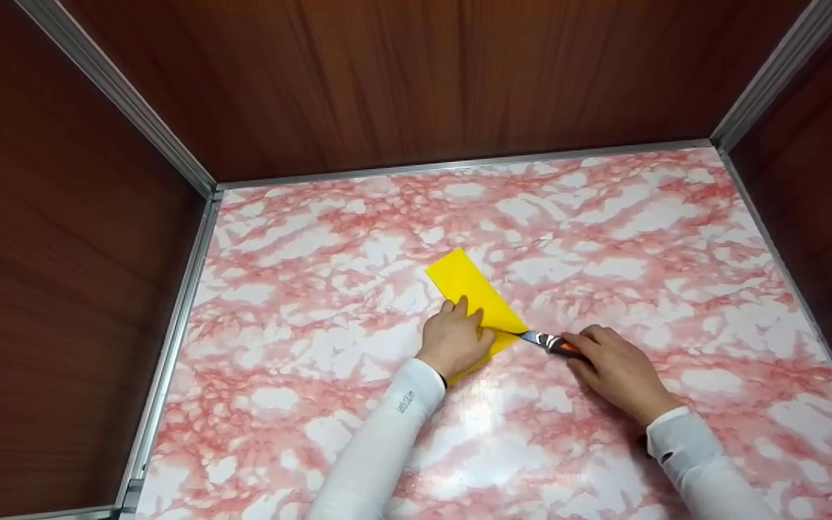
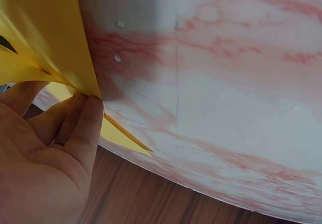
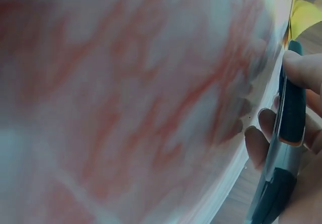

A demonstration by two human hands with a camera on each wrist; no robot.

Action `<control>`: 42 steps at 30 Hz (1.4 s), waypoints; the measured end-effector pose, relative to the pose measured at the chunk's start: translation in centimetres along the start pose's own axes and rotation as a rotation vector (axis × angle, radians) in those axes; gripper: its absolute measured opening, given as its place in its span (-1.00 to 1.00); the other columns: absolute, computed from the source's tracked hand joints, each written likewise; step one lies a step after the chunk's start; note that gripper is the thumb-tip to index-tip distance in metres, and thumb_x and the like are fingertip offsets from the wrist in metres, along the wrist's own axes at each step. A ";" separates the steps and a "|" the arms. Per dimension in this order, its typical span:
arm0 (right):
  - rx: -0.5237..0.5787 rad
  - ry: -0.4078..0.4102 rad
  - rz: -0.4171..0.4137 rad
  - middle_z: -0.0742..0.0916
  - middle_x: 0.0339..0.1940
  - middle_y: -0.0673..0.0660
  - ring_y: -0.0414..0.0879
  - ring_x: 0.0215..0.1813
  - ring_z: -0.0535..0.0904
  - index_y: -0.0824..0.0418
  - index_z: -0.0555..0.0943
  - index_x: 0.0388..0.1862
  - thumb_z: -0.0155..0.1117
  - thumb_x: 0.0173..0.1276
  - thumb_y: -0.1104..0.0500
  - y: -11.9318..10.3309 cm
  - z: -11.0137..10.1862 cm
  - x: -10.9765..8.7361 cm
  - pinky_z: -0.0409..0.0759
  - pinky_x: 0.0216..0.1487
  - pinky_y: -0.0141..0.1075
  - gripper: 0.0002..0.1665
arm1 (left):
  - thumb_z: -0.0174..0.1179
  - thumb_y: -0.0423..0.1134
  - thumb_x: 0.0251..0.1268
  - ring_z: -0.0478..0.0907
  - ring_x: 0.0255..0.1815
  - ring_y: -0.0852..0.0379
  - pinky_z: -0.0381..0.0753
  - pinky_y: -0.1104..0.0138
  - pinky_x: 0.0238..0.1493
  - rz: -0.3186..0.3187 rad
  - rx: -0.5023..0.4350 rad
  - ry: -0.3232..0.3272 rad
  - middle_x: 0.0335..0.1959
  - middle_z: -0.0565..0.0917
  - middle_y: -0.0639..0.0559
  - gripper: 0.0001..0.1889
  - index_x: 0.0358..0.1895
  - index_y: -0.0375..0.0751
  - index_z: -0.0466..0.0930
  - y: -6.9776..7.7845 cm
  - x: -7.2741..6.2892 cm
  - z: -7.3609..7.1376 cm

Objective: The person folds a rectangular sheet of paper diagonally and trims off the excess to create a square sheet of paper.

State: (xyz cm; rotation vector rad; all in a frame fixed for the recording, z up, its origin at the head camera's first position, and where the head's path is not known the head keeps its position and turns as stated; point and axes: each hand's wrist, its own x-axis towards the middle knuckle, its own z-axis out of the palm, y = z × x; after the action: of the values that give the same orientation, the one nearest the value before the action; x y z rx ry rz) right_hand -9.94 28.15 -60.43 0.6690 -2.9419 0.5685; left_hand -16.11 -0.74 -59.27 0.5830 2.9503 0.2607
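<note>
A folded sheet of yellow paper [image 1: 475, 292] lies at a slant near the middle of the table. My left hand [image 1: 456, 339] rests on it with fingers spread. In the left wrist view the fingertips [image 2: 93, 105] press against the paper beside a raised yellow flap [image 2: 53, 27]. My right hand [image 1: 618, 370] grips a utility knife [image 1: 553, 344] with a dark handle and orange accents. The front of the knife meets the paper's right corner, where the layers part slightly; the blade's tip is hidden. In the right wrist view, thumb and fingers hold the knife's handle [image 3: 292, 116].
The table [image 1: 300, 347] has a pink and white marbled top. Dark wood-grain panels [image 1: 401, 79] with metal edge strips [image 1: 459, 167] enclose its back, left and right sides. Small white specks [image 2: 118, 58] lie on the surface near the paper.
</note>
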 end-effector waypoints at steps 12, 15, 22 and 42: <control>-0.021 -0.017 0.029 0.52 -0.25 -0.05 -0.11 -0.21 0.40 0.07 0.61 0.19 0.42 0.24 0.07 -0.4 0.0 0.2 0.43 -0.26 -0.20 -0.49 | -0.29 0.37 0.42 0.24 0.37 -0.11 0.45 0.16 0.17 -0.001 0.058 0.024 0.38 0.35 -0.24 -0.26 0.39 -0.06 0.41 0.7 -0.3 0.9; -0.021 -0.025 0.032 0.51 -0.28 -0.05 -0.10 -0.24 0.39 0.07 0.62 0.19 0.43 0.24 0.07 -0.6 0.0 0.3 0.42 -0.28 -0.21 -0.49 | -0.11 0.31 0.41 0.22 0.39 -0.10 0.44 0.19 0.19 0.006 0.106 0.033 0.41 0.30 -0.25 -0.30 0.46 -0.02 0.30 0.8 -0.6 1.2; -0.021 -0.040 0.028 0.51 -0.30 -0.04 -0.10 -0.28 0.37 0.08 0.62 0.19 0.44 0.23 0.08 -0.7 0.0 0.5 0.40 -0.31 -0.22 -0.48 | 0.05 0.23 0.37 0.23 0.39 -0.13 0.34 0.24 0.28 0.026 0.196 0.062 0.44 0.25 -0.26 -0.30 0.46 -0.04 0.29 1.1 -1.1 1.4; -0.032 -0.019 0.054 0.52 -0.33 -0.03 -0.08 -0.30 0.39 0.09 0.65 0.16 0.44 0.19 0.11 -0.8 -0.1 0.6 0.41 -0.33 -0.20 -0.49 | -0.04 0.22 0.42 0.16 0.44 -0.14 0.27 0.21 0.33 0.011 0.229 0.012 0.48 0.18 -0.24 -0.30 0.49 -0.10 0.23 1.5 -1.1 1.3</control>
State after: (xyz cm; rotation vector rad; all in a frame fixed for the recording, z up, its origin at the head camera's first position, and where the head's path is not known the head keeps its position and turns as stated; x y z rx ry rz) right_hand -10.10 27.27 -59.93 0.5966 -2.9886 0.5204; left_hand -14.42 0.36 -60.14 0.6259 3.0105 -0.0754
